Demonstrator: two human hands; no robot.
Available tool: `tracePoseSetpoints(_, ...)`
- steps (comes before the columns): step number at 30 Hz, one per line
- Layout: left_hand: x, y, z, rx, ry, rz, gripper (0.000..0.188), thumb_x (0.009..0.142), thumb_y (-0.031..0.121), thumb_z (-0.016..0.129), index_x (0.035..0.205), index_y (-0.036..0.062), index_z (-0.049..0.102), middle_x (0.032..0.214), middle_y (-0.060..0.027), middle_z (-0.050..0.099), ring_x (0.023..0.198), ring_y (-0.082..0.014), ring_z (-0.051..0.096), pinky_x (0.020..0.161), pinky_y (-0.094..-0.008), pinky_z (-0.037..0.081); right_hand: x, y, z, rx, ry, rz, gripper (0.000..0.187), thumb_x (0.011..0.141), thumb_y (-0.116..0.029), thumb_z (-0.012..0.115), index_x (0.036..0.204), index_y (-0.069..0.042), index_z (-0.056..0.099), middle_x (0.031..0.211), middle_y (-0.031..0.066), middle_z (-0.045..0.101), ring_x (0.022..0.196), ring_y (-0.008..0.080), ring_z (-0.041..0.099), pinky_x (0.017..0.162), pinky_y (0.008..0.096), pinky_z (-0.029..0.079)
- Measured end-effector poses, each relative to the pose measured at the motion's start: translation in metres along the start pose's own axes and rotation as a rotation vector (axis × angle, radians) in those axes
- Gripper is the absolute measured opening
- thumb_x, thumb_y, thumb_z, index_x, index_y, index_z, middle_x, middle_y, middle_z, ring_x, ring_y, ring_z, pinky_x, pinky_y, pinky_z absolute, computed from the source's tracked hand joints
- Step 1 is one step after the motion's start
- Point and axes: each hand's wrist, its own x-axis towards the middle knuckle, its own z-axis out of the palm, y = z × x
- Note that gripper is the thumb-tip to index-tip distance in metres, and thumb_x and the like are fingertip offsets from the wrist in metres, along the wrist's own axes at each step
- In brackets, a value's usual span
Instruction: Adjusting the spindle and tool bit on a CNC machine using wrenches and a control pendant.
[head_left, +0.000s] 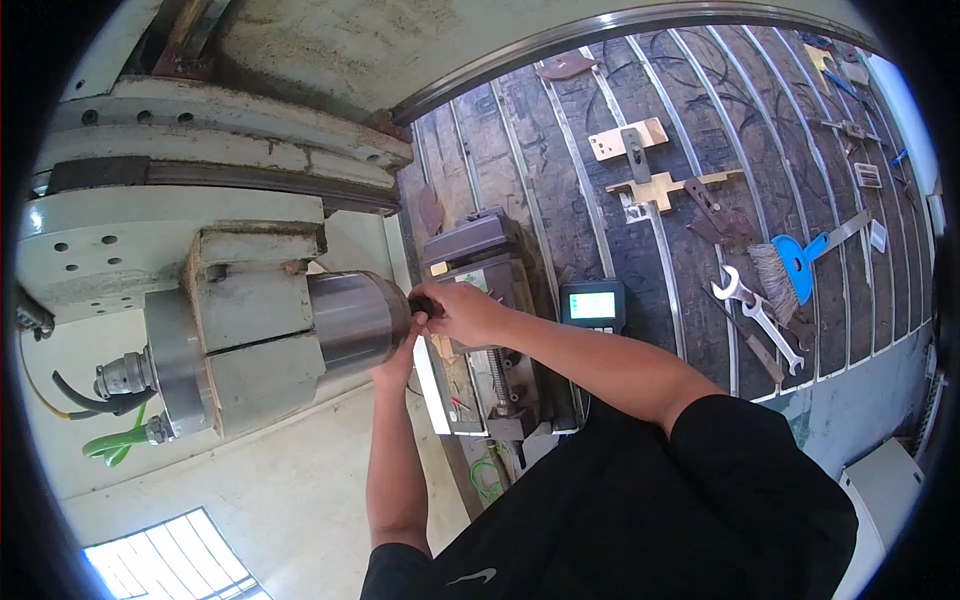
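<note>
A metal spindle motor point(355, 318) lies across the view at the left, its round nose toward my hands. At that nose, my right hand point(458, 312) is closed with fingertips round a small dark collet nut point(421, 306). My left hand point(396, 362) comes up from below, its thumb and fingers closed at the same nut; the spindle and my right hand hide part of them. Behind my right wrist stands a dark machine vise point(478, 240) with a threaded screw point(498, 378). A handheld controller point(593, 305) with a lit screen rests beside my right forearm.
Metal rails stripe the dark machine bed point(560, 150). On its right lie two wrenches point(760, 318), a blue-handled brush point(790, 268) and several clamp pieces with a gold-coloured plate point(655, 190). A metal beam point(230, 130) spans the upper left. Green hose fittings point(118, 440) stick out behind the spindle.
</note>
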Motion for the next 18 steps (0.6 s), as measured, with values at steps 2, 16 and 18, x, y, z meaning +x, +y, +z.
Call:
tracePoseSetpoints(2,0.001,-0.003,0.000,-0.030,-0.005,0.064,0.030,0.072,0.013,0.074,0.095,-0.0001,0.059,0.088,-0.0057,0.061,0.080,-0.0157,0.057,0.076,-0.0295,0.046,0.000,0.000,-0.002,0.017,-0.008,0.017,0.042,0.073,-0.017,0.066,0.109,-0.002,0.051,0.091,0.0167,0.061,0.083,0.0287,0.061,0.073,0.0357,0.047)
tracePoseSetpoints(16,0.021,-0.012,0.007,-0.250,0.002,0.254,0.055,0.069,0.027,0.076,0.112,0.0022,0.050,0.107,-0.0080,0.055,0.096,-0.0179,0.052,0.084,-0.0324,0.043,0.006,-0.019,-0.009,-0.175,-0.060,-0.002,0.039,0.071,-0.027,0.066,0.101,-0.005,0.054,0.097,0.0136,0.059,0.095,0.0318,0.056,0.080,0.0411,0.044)
tracePoseSetpoints(18,0.039,-0.017,0.004,-0.239,-0.008,0.472,0.056,0.073,0.028,0.073,0.116,0.0030,0.048,0.108,-0.0081,0.054,0.096,-0.0176,0.052,0.085,-0.0325,0.043,0.009,-0.017,-0.010,-0.190,-0.092,-0.007,0.039,0.072,-0.027,0.066,0.102,-0.005,0.054,0.098,0.0135,0.059,0.095,0.0319,0.055,0.080,0.0411,0.044)
